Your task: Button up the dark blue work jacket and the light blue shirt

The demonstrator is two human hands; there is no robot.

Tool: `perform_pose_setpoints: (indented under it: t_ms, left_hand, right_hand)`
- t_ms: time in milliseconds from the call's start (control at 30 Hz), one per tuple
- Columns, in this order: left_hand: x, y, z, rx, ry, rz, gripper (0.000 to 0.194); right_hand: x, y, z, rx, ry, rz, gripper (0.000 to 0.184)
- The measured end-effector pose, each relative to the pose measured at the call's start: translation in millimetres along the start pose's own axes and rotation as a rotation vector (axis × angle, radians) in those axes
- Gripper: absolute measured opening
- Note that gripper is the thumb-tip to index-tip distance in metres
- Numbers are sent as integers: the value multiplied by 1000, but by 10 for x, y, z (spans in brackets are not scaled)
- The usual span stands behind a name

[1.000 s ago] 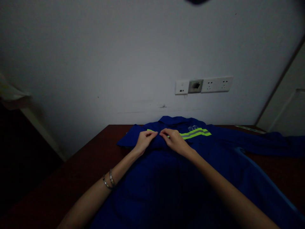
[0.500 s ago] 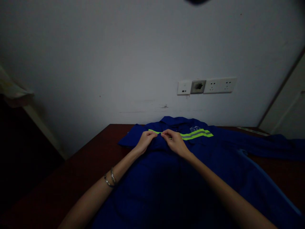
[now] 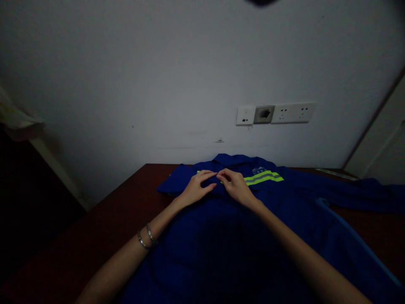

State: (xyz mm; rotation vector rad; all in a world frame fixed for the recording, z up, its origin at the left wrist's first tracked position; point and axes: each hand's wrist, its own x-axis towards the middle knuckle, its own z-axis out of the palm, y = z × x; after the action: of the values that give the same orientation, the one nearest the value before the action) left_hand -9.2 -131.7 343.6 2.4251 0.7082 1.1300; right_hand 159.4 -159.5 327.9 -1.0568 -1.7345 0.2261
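A dark blue work jacket (image 3: 284, 219) lies spread out, with a yellow-green and grey reflective stripe (image 3: 264, 177) across its chest and pale lettering above it. My left hand (image 3: 198, 188) rests at the stripe on the left part of the chest, thumb and fingers apart, fingertips touching the cloth near my right hand. Thumb and fingertips of my right hand (image 3: 234, 183) are pinched together at the jacket's front, beside the left fingertips. Whatever small part of the jacket lies between the right fingertips is hidden. Two metal bracelets (image 3: 146, 237) circle my left wrist.
Beneath the jacket is a dark red-brown table (image 3: 126, 198), set against a pale wall (image 3: 142, 84). A row of wall sockets (image 3: 292, 113) sits above the table's back edge. Some cloth (image 3: 19, 118) hangs at the far left.
My left thumb and fingers have parted from their pinch, and the fingers have stretched toward my right hand. The right hand stays pinched at nearly the same spot. The jacket lies as before.
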Motion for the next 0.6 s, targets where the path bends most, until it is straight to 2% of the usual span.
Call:
perform_pose_setpoints:
  t_ms: [267, 467, 600]
  left_hand:
    - [-4, -86, 45, -14, 18, -70, 20]
    - [-11, -54, 59, 25, -28, -97, 17]
    - [-20, -13, 66, 7, -78, -58, 17]
  right_hand:
    - [6, -33, -65, -57, -69, -80, 15]
    - [40, -70, -215, -177, 5, -140, 25]
    - [32, -137, -226, -289, -105, -200, 35]
